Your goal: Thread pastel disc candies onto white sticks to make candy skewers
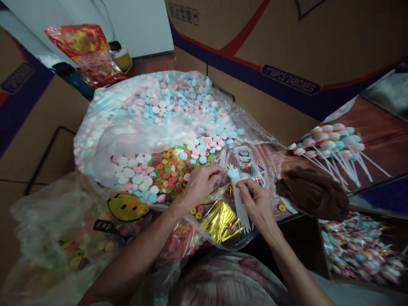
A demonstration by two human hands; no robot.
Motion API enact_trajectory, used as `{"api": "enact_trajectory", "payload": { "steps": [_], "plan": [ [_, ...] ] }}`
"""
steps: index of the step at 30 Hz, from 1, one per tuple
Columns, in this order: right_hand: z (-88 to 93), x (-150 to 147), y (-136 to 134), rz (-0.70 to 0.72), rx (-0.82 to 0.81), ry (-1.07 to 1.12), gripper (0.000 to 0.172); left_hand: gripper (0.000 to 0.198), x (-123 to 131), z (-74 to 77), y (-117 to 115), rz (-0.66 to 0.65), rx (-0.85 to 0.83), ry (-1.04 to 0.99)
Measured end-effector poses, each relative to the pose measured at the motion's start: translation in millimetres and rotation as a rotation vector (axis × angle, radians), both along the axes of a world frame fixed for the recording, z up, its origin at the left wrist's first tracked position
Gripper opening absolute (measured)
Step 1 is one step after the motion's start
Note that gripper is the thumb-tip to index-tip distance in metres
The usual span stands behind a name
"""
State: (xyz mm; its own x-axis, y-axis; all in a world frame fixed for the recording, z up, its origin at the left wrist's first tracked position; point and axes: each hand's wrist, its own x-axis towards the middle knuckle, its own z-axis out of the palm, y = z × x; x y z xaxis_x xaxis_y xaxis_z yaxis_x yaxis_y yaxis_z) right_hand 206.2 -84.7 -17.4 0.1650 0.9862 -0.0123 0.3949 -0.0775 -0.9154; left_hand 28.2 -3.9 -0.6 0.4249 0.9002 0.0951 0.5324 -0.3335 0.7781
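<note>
My left hand [202, 182] is closed in a pinch beside a heap of small ring gummies [172, 170]; a bit of red shows at its fingertips, too small to make out. My right hand [256, 202] pinches a thin white stick, mostly hidden, with a pale blue marshmallow [233, 173] at its tip. Under and beside this hand lies a bundle of white sticks [241, 208]. Gold twist ties [219, 221] lie between my forearms. Pink, white and blue marshmallows [129, 172] spread beside the gummies, out of a large clear bag [105, 140].
Finished marshmallow skewers [334, 142] lie at the right, behind a brown cloth [314, 193]. Below stands a box of wrapped skewers [363, 250]. Large cartons [287, 46] wall the back. A red packet [86, 51] stands back left; a smiley-printed bag [127, 207] lies front left.
</note>
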Motion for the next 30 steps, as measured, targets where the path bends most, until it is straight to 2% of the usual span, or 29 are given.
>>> {"api": "enact_trajectory", "payload": {
  "steps": [2, 5, 13, 18, 21, 23, 26, 28, 30],
  "plan": [
    [0.0, 0, -1, 0.021, -0.013, -0.051, 0.026, 0.018, 0, 0.6, 0, 0.055, -0.044, -0.037],
    [1.4, 0, -2, 0.041, -0.012, -0.145, 0.026, 0.016, -1, 0.6, 1, 0.068, -0.027, -0.037],
    [5.7, 2, -4, 0.029, -0.033, -0.207, 0.028, 0.018, 2, -6.1, 2, -0.015, 0.113, 0.142],
    [3.8, 4, -4, 0.032, -0.049, -0.213, 0.028, 0.022, 7, -1.8, -2, -0.09, 0.155, 0.309],
    [3.6, 4, -4, 0.039, -0.057, -0.222, 0.028, 0.02, 9, 1.0, -3, -0.093, 0.154, 0.36],
    [4.0, 4, -4, 0.044, -0.059, -0.223, 0.028, 0.019, 10, 1.4, -2, -0.066, 0.134, 0.325],
    [4.0, 5, -4, 0.044, -0.057, -0.21, 0.028, 0.012, 9, 2.2, -1, 0.003, 0.067, 0.133],
    [2.9, 5, -5, 0.041, -0.054, -0.198, 0.029, 0.007, 4, 5.8, 0, 0.049, -0.041, -0.067],
    [1.2, 6, -5, 0.045, -0.052, -0.186, 0.029, 0.007, -2, 13.4, 0, 0.092, -0.231, -0.255]
  ]
}}
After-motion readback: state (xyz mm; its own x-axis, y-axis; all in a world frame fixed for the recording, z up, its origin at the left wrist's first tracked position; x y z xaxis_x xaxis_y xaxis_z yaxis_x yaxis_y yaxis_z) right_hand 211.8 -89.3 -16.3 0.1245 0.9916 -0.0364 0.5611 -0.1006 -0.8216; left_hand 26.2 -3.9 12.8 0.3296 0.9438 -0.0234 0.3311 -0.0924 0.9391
